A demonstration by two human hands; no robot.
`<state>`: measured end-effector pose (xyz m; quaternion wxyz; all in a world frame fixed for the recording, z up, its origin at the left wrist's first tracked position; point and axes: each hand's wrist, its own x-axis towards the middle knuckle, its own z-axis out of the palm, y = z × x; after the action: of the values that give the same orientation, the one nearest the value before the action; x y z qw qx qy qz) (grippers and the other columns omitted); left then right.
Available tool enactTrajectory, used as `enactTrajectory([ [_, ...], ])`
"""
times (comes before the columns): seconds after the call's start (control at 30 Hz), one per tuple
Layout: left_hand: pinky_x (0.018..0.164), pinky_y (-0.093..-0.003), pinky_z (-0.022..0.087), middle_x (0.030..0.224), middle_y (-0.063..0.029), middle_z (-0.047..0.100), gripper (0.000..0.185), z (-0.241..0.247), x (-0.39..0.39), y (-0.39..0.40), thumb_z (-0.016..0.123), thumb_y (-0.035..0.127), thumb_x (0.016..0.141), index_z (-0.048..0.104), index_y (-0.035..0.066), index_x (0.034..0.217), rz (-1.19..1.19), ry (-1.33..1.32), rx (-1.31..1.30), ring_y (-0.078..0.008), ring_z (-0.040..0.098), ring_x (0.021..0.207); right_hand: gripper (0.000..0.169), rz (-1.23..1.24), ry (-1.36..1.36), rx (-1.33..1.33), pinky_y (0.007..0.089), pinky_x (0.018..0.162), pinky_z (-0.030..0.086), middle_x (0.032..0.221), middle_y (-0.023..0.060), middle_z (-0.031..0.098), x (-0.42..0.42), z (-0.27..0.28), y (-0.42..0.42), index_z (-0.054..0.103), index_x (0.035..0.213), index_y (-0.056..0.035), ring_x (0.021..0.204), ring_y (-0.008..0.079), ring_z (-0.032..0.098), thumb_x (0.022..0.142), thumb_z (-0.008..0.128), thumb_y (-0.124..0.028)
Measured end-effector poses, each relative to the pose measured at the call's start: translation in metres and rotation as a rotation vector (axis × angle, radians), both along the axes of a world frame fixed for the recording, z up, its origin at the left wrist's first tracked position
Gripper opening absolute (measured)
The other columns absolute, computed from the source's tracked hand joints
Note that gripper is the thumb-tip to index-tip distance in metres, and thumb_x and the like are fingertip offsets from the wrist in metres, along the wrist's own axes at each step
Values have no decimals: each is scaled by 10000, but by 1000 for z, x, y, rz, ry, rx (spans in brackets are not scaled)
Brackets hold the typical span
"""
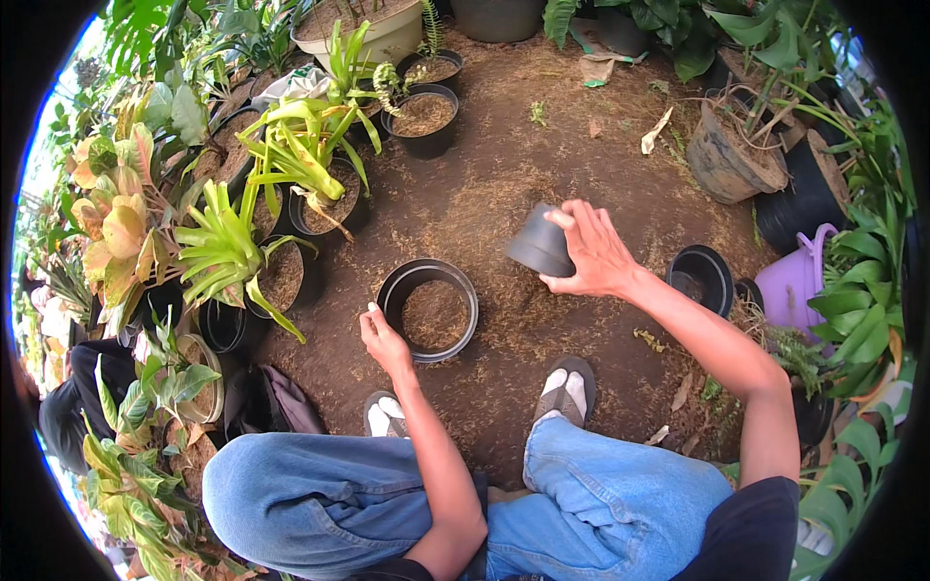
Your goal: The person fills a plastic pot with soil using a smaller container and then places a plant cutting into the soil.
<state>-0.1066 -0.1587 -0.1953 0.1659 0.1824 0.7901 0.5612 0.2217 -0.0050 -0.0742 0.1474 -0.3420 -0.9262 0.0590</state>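
My right hand [592, 247] grips a small dark plastic pot [541, 240], tilted mouth-down close to the soil at the centre. What the pot holds is hidden. To its left, a wider black plastic pot [469, 309] stands upright with brown, crumbly growing medium inside. My left hand [385, 340] is at this pot's left rim, thumb and fingers close to its outer wall; whether they pinch the rim cannot be made out.
Potted bromeliads [218, 254] and more filled black pots [423, 120] line the left. On the right are a black pot [699, 279], a purple bucket [788, 290] and a weathered pot [734, 156]. My sandalled feet [567, 392] rest on the ground. Someone's dark-clothed leg [73, 407] shows far left.
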Motion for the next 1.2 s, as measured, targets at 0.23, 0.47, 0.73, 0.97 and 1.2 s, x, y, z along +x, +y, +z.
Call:
enactTrajectory([
  [0.23, 799, -419, 455, 811, -118, 591, 503, -11, 0, -1, 501, 486, 1081, 578, 1, 975, -21, 71, -35, -236, 530, 795, 884, 65, -401, -308, 606, 981, 394, 1226, 221, 448, 44, -43, -13, 266, 1551, -156, 1162, 431, 531, 901, 657, -610],
  [0.47, 735, -409, 466, 834, -109, 634, 359, 7, -2, -19, 569, 403, 1066, 598, 48, 1110, 18, 103, -146, -215, 563, 757, 879, -40, -445, -430, 622, 1069, 368, 1353, 288, 492, 35, -43, -3, 220, 1597, -169, 1289, 472, 490, 948, 607, -619],
  [0.73, 625, -290, 378, 770, 15, 502, 254, 63, -9, 11, 635, 269, 1048, 627, 21, 994, -145, 127, 193, -91, 433, 715, 685, 104, -179, -382, 587, 1073, 430, 1349, 271, 522, 8, -1, -3, 505, 1394, -67, 1311, 455, 469, 948, 641, -569],
  [0.97, 648, -256, 327, 799, 48, 461, 191, 115, 69, 49, 582, 198, 1078, 618, 15, 1034, -609, -28, 364, -65, 386, 736, 376, 270, -149, -263, 536, 955, 480, 1242, 256, 482, -11, 10, -42, 600, 1149, 14, 1212, 407, 457, 865, 710, -206],
  [1.2, 619, -252, 319, 808, 44, 531, 186, 133, 185, 51, 588, 208, 1064, 674, 44, 1085, -1090, -149, 303, -61, 404, 719, 158, -504, 416, -296, 467, 920, 452, 1088, 167, 561, 39, -9, -91, 642, 980, -53, 1126, 344, 492, 868, 709, -142],
])
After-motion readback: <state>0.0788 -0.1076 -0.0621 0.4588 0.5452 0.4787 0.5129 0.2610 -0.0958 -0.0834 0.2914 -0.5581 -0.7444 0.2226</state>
